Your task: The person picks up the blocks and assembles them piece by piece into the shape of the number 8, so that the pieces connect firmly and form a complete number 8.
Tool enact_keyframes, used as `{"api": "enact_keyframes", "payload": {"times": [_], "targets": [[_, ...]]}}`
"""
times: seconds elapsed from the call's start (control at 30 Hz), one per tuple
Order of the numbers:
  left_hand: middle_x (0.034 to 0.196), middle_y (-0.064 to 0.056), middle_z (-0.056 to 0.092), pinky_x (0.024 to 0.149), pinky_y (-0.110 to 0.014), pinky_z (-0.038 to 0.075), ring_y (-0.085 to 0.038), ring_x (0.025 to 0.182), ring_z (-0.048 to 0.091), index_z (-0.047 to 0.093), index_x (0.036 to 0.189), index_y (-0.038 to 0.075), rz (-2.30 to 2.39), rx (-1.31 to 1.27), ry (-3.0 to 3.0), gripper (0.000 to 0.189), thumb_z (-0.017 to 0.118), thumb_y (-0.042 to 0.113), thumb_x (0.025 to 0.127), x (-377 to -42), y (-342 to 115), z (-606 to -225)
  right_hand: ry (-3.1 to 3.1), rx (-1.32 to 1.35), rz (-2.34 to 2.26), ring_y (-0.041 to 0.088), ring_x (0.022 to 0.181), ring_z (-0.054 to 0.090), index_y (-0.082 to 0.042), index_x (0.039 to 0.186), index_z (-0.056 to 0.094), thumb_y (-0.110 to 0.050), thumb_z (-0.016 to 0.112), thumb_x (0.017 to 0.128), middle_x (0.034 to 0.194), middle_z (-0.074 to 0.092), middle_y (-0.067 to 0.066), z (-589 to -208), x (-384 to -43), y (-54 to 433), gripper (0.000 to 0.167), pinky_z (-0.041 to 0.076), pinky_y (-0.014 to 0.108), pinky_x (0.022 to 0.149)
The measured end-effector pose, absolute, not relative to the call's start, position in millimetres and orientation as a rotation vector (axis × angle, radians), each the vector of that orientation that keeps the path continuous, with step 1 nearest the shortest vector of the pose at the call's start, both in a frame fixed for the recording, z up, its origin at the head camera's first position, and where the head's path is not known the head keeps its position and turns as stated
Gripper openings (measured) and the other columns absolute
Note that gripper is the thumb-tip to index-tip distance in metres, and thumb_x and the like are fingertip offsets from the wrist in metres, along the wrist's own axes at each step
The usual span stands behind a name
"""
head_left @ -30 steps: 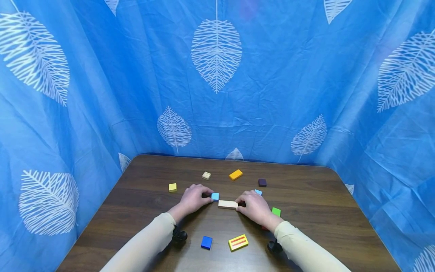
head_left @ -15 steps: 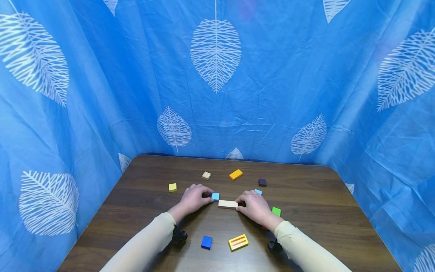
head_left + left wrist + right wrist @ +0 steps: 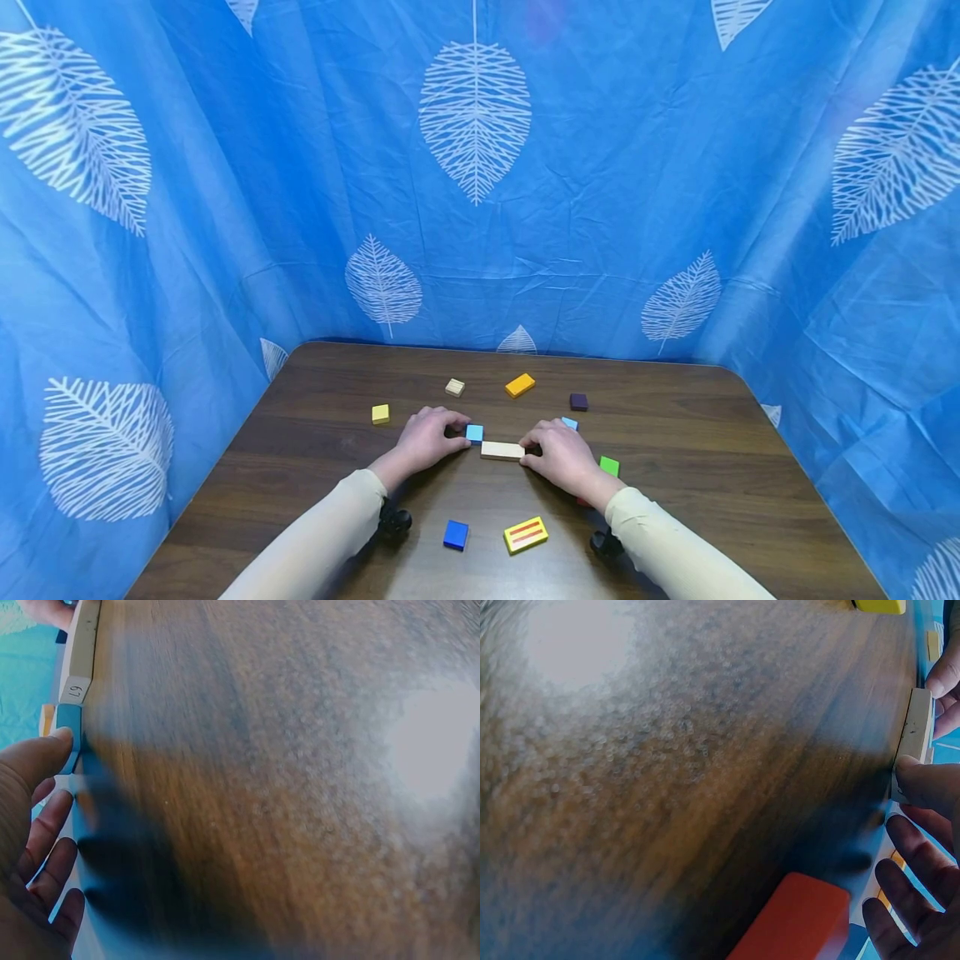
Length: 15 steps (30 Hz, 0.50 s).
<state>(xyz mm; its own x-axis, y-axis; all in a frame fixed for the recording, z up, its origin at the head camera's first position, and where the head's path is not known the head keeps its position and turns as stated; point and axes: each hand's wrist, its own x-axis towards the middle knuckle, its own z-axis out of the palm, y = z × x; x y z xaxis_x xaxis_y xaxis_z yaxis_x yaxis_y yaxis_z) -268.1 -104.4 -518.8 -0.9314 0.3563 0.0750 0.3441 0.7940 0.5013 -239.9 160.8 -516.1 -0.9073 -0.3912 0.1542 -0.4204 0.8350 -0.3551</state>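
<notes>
In the head view my left hand [image 3: 427, 439] pinches a small light blue block [image 3: 475, 433] between thumb and forefinger. The left wrist view shows the thumb on that block's near face, with the other fingers spread loosely below. My right hand [image 3: 561, 454] pinches the right end of a long pale wooden block [image 3: 502, 451], which lies flat on the table. The number 67 or 61 appears on its left end [image 3: 75, 691]. The two blocks sit close to each other, the light blue one at the pale block's left end.
Around the hands on the brown table [image 3: 315, 517] lie a yellow block [image 3: 381, 414], a striped beige block [image 3: 455, 387], an orange block [image 3: 520, 385], a dark block [image 3: 579, 402], a green block [image 3: 610, 467], a blue block [image 3: 456, 535], a red-striped yellow block [image 3: 526, 535] and a red block [image 3: 795, 919].
</notes>
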Motion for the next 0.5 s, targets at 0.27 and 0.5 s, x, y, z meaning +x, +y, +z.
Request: {"api": "enact_keyframes", "payload": {"times": [0.27,0.5], "targets": [[0.102,0.004,0.069,0.092,-0.049,0.042,-0.022,0.1,0.057,0.075,0.122,0.015,0.824,0.591,2.946,0.038,0.08,0.034,0.089,-269.8,-106.0,-519.6,-2.941,0.651,0.588,0.017,0.09,0.057,-0.016,0.097,0.079,-0.024,0.085,0.085,0.091,0.066,-0.007,-516.3,-240.8,161.1,0.016,0.05,0.04,0.081],[0.104,0.002,0.069,0.093,-0.049,0.042,-0.022,0.101,0.057,0.074,0.121,0.015,0.878,0.581,2.952,0.038,0.081,0.033,0.088,-269.6,-110.1,-519.1,-2.928,0.662,0.572,0.017,0.089,0.057,-0.017,0.096,0.079,-0.024,0.086,0.084,0.091,0.066,-0.007,-517.3,-240.3,161.0,0.017,0.05,0.04,0.081]]}}
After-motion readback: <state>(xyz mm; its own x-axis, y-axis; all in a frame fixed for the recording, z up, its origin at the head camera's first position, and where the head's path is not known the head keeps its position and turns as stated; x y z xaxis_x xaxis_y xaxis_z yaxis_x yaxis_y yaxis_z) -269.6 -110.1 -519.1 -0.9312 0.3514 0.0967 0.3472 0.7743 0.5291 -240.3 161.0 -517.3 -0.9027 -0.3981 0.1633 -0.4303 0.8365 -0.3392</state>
